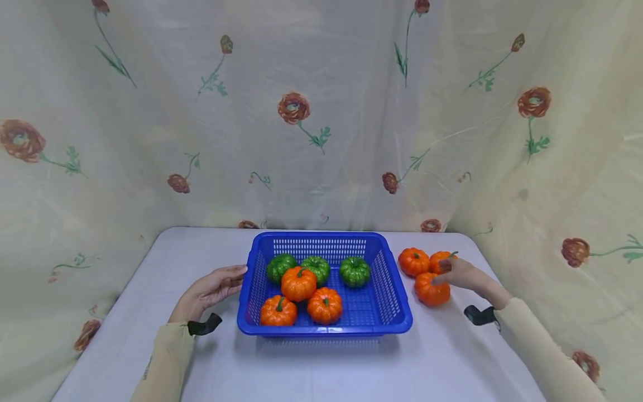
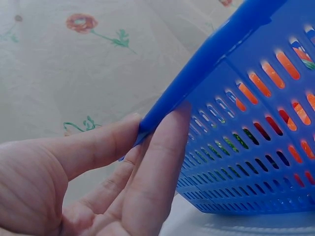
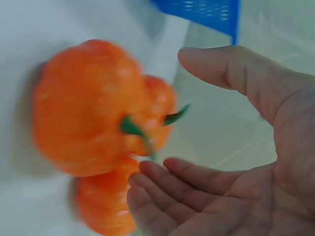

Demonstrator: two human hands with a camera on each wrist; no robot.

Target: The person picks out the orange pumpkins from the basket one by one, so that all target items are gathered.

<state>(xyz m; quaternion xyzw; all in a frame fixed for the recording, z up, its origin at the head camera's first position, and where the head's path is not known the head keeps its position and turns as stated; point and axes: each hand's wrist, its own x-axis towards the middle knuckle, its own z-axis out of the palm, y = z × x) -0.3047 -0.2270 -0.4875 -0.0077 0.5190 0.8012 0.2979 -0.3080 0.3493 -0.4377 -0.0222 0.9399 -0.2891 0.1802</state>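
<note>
The work in hand looks like picking up 1 of the orange pumpkins (image 1: 432, 291) on the table (image 1: 321, 363), just to the right of the blue basket (image 1: 397, 301). There are 3 of them there, close together. The right hand (image 1: 464, 274) is over them with its fingers spread and only a little bent. In the right wrist view the palm is open and the fingers (image 3: 167, 189) are near the nearest pumpkin (image 3: 88, 108), but nothing is gripped yet. That view is blurry, so I cannot tell if a fingertip touches it.

I think this is the reaching step. The next move would need the fingers to close round 1 pumpkin without knocking the other 2 away.

The left hand (image 1: 211, 290) is at the left side of the basket. In the left wrist view its thumb (image 2: 98, 142) and fingers (image 2: 162, 162) pinch the rim (image 2: 206, 64), so it is holding the basket.

The pumpkins are small, round and a bit flat, with bumpy ribs and little green stems. They look shiny, like toys. In the basket there are 3 orange ones (image 1: 298, 283) and 3 green ones (image 1: 354, 271).

The basket is hard blue plastic, shaped like a box, with rows of little slots in its walls. The table top is smooth and pale. Behind it hangs a soft cream curtain (image 1: 150, 111) with red flowers.
</note>
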